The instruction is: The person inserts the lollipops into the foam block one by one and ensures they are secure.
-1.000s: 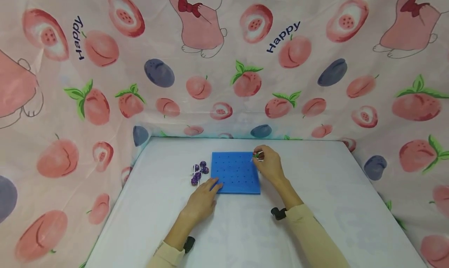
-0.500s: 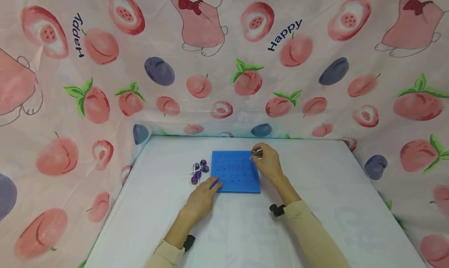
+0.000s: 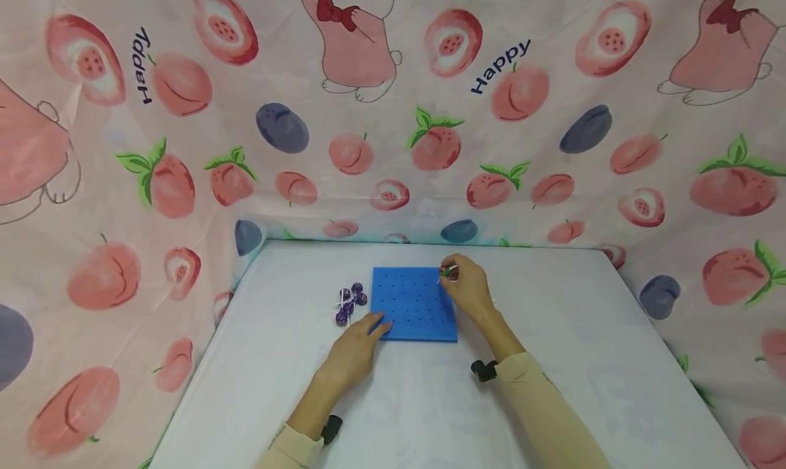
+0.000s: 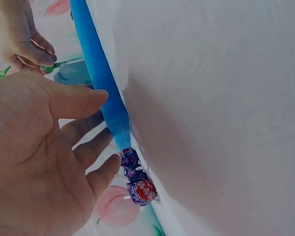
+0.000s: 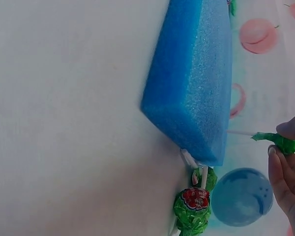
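A blue foam block [image 3: 410, 308] with rows of small holes lies flat on the white table. My left hand [image 3: 355, 349] rests its fingers on the block's near left corner, fingers loosely extended. At the far right corner, my right hand [image 3: 471, 290] pinches a green-wrapped lollipop [image 5: 286, 144] by its wrapped head. The lollipop's white stick points at the block's top face, its tip right at the surface in the right wrist view. Several purple-wrapped lollipops [image 3: 348, 308] lie left of the block, close to my left fingers.
More green-wrapped lollipops [image 5: 192, 209] lie beside the block's right side, mostly hidden behind my right hand in the head view. A fruit-patterned cloth [image 3: 374, 148] hangs behind and along both sides of the white table [image 3: 424, 401].
My right hand has shifted slightly left with the green lollipop, over the block's far right corner. My left hand and the purple lollipops stay put.
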